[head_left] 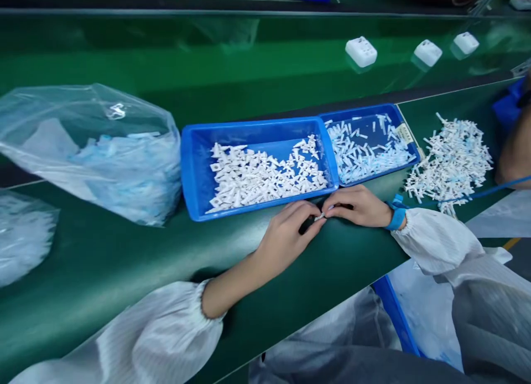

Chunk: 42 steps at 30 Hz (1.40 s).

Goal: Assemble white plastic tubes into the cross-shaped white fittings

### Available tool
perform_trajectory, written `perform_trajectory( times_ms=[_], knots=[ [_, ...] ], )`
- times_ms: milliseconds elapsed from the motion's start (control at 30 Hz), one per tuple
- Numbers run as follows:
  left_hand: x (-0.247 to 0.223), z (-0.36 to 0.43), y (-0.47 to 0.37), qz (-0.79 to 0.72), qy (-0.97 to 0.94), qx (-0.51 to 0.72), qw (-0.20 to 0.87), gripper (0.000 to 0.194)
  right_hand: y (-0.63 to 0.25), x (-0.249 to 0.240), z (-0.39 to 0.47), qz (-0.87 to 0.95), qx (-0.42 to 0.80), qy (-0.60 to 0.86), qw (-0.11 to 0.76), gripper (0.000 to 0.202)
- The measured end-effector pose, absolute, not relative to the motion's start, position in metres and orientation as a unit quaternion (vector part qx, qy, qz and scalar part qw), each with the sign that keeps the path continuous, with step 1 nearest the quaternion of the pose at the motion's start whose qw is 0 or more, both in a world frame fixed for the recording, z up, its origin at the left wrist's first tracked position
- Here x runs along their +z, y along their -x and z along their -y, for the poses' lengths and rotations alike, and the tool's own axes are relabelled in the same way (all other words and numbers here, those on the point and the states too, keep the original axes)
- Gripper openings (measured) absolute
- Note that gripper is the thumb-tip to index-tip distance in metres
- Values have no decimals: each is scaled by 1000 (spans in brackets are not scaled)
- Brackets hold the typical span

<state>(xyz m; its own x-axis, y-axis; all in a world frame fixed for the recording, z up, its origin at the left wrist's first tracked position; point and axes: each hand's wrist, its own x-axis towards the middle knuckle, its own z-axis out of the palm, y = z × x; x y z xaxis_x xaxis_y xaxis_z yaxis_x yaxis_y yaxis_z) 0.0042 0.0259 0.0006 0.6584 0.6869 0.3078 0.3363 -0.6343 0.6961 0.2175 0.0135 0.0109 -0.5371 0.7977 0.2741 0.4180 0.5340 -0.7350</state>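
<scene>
My left hand (288,232) and my right hand (357,206) meet at the front edge of a blue tray (188,168) of small white nozzle-shaped parts (253,176). Between their fingertips is a small white piece (319,217), pinched from both sides; its details are too small to tell. A blue band circles my right wrist. Beyond my right hand, a second, shallower blue tray (409,132) holds thin white and pale-blue tubes (365,160). To its right lies a loose pile of white and bluish pieces (452,160) on the green table (145,257).
A large clear bag (133,179) of pale-blue pieces stands left of the trays, with another bag (22,234) at the far left. White blocks (361,52) sit on the green belt (166,57) behind. Someone's arm (515,146) shows at the right edge.
</scene>
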Motion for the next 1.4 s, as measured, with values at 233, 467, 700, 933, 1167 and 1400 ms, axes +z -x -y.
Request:
perform_trajectory(
  times_ms=[233, 467, 700, 933, 1167, 1400],
  knots=[
    [3, -25, -7, -304, -835, 306, 341, 19, -219, 10, -10, 819, 284, 397, 301, 24],
    [-2, -22, -7, -346, -815, 310, 347, 23, -224, 6, -12, 840, 239, 414, 256, 32],
    [-6, -26, -9, -343, -793, 325, 384, 20, -223, 7, -14, 857, 207, 390, 264, 25],
    [-9, -31, -11, -344, -807, 319, 358, 21, -227, 4, -22, 875, 196, 372, 241, 25],
    [-10, -34, -11, -350, -814, 300, 353, 22, -230, -3, -29, 879, 203, 358, 242, 24],
    [-15, -35, -10, -347, -816, 295, 356, 27, -231, -9, -30, 876, 215, 366, 228, 28]
  ],
)
